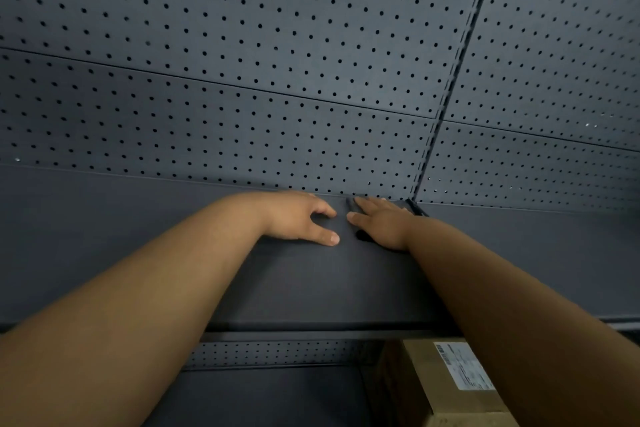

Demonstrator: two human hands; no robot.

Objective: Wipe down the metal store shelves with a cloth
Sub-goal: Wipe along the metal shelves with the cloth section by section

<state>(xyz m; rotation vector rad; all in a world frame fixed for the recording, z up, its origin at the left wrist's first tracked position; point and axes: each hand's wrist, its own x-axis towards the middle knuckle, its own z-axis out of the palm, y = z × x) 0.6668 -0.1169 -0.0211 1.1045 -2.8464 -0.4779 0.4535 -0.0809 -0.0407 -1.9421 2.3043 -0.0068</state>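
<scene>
A dark grey metal shelf (138, 236) runs across the view at chest height. Both my bare forearms reach over it to its back edge. My left hand (294, 218) rests on the shelf surface with relaxed, slightly bent fingers and holds nothing. My right hand (381, 222) lies flat close beside it, fingers straight, pressing on a dark cloth (362, 236). Only small dark bits of the cloth show at the fingertips and below the thumb; the hand hides the remainder.
A grey perforated back panel (242, 80) rises behind the shelf, split by a slotted upright post (446, 97) just right of my hands. Below, a lower shelf (277, 399) carries a cardboard box (433, 385) with a white label at the bottom right.
</scene>
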